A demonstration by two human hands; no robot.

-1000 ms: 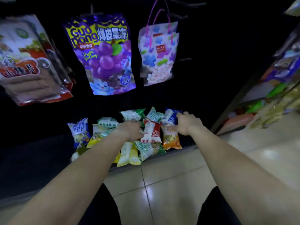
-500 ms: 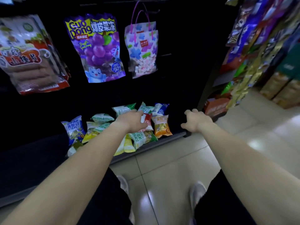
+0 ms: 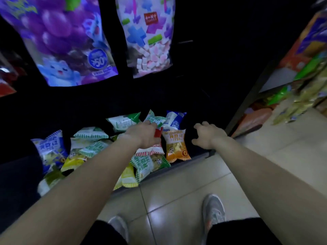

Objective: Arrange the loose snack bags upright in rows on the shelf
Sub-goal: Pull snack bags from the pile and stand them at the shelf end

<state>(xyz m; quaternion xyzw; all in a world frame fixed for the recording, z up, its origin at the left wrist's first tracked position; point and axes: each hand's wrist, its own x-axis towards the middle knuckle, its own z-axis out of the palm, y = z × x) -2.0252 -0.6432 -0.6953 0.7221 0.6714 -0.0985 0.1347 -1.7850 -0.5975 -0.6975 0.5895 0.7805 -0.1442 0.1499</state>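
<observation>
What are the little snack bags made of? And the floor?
The snack bags look like thin printed plastic film: crinkled, shiny, crimped ends. The floor looks like glazed tile: pale squares, grout lines, a bright reflection.

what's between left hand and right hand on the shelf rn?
Head view: the orange snack bag lies between the left hand, which grips the red-and-white snack bag, and the empty right hand.

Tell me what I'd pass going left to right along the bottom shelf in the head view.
Blue bag → yellow bag beside it → left hand gripping the red bag → orange bag → right hand, holding nothing.
</observation>
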